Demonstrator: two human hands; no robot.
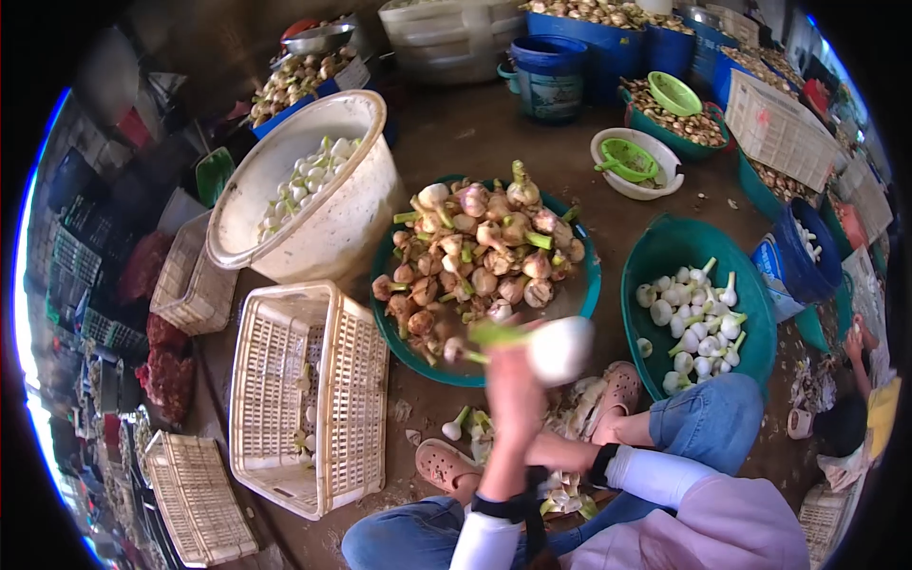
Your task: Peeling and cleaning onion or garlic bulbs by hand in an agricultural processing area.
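My left hand [514,392] is raised over the near rim of a green basin [593,306], closed on a white peeled garlic bulb [561,350] with a green stem; both are blurred. Unpeeled brown garlic bulbs [484,246] with cut stems are heaped in that basin. My right hand [552,452] is low behind my left wrist, its fingers hidden, so what it holds cannot be told. To the right, a green tub [645,285] holds peeled white bulbs [695,331]. One white bulb [453,429] lies on the floor beside peelings [570,495] between my feet.
A tilted white tub [342,221] with peeled bulbs and a white plastic crate [356,406] stand left. Behind are a blue bucket [548,78] and a white bowl [670,187] with a green strainer [630,160]. Another person's arm [858,356] shows at far right.
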